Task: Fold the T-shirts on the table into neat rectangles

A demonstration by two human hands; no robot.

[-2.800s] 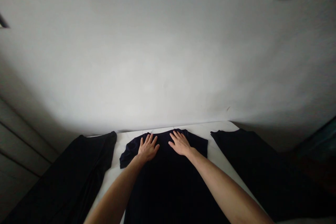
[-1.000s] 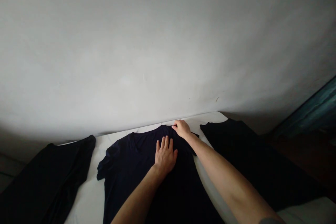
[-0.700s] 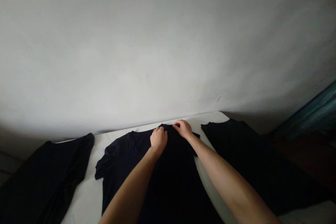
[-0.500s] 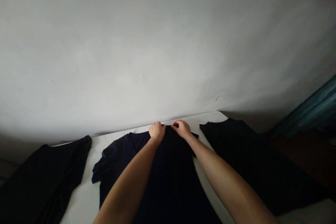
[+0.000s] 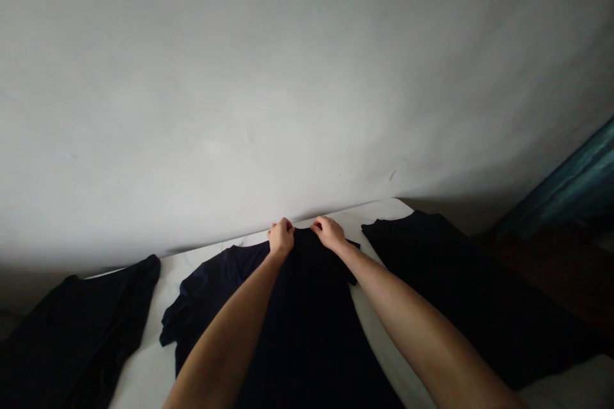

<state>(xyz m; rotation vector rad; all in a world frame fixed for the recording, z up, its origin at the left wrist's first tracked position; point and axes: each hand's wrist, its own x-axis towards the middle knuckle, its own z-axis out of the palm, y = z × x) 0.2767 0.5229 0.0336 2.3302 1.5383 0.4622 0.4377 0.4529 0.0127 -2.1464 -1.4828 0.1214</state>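
Observation:
A dark navy T-shirt [image 5: 311, 319] lies in front of me, its top edge towards the wall. Its left half is spread flat with the short sleeve out, while the right side looks folded inward. My left hand [image 5: 281, 238] pinches the shirt's top edge near the collar. Just to the right, my right hand [image 5: 328, 232] has thumb and fingers closed on the same edge. A short stretch of dark cloth runs between the two hands. My forearms cover parts of the shirt.
Another dark garment [image 5: 81, 332] lies at the left, and a further dark garment [image 5: 460, 294] at the right. All rest on a white table [image 5: 144, 345] set against a pale wall [image 5: 249, 89]. Teal cloth or sheeting [image 5: 566, 185] shows at the far right.
My left hand has shifted slightly left and turned along the top edge, widening the gap between my hands. The right hand keeps its hold. The view has moved a little.

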